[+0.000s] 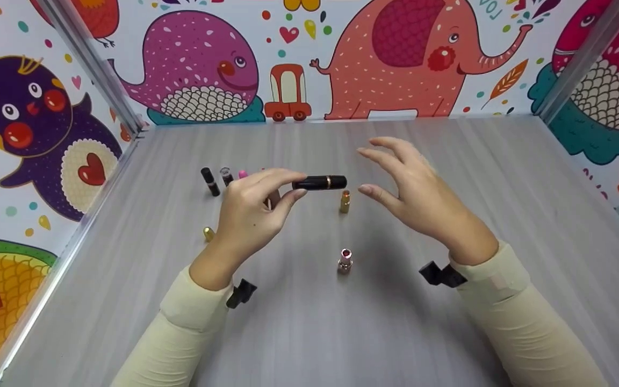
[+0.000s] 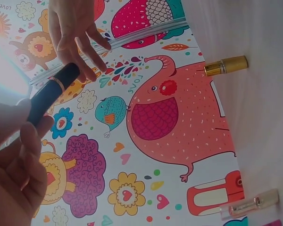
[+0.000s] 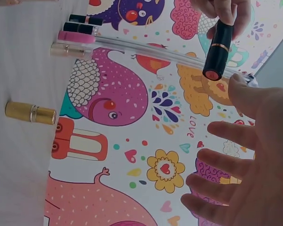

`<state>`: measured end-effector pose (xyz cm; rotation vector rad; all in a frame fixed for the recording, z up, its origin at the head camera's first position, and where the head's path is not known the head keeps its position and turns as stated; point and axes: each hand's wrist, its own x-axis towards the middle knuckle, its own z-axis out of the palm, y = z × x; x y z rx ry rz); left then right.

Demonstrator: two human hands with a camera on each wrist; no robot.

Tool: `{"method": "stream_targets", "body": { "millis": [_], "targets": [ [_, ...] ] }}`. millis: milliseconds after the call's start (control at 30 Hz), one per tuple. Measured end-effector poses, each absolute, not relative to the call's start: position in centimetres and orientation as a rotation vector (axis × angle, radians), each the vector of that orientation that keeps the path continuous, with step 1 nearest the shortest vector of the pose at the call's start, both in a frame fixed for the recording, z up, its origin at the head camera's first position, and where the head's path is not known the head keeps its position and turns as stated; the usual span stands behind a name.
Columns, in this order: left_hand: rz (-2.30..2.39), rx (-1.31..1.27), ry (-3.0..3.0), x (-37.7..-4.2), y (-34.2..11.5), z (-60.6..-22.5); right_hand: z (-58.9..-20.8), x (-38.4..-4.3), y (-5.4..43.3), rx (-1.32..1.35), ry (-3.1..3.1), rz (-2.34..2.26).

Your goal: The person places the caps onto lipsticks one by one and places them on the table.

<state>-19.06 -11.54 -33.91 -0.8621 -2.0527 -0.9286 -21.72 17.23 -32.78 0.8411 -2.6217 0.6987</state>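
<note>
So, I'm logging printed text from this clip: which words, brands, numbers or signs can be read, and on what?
"LOVE": white cartoon-printed back wall panel, by the trunk of the coral-pink elephant.
"LOVE": same panel, near the purple whale.
Left wrist view, top-left: faint small letters, not surely readable.
Black gold-banded cylindrical tube, gold metallic cylindrical tube: no readable brand or number; any marks are too small or blurred.

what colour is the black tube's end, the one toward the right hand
Reddish; that end of the tube shows best in the right wrist view.
</note>
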Motion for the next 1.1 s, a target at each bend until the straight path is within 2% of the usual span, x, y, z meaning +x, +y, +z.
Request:
{"method": "stream_targets", "body": {
  "millis": [600,1100],
  "targets": [
    [-0.855,-0.796,-2.173,-20.8,-12.6,-35.4,-33.2,-23.2,17.8,0.8,-2.724,0.647],
    [-0.823,-0.673,-2.415,-23.3,-11.5,-36.0,-33.7,-23.6,18.1,0.805,-2.738,0.64]
  ]
}}
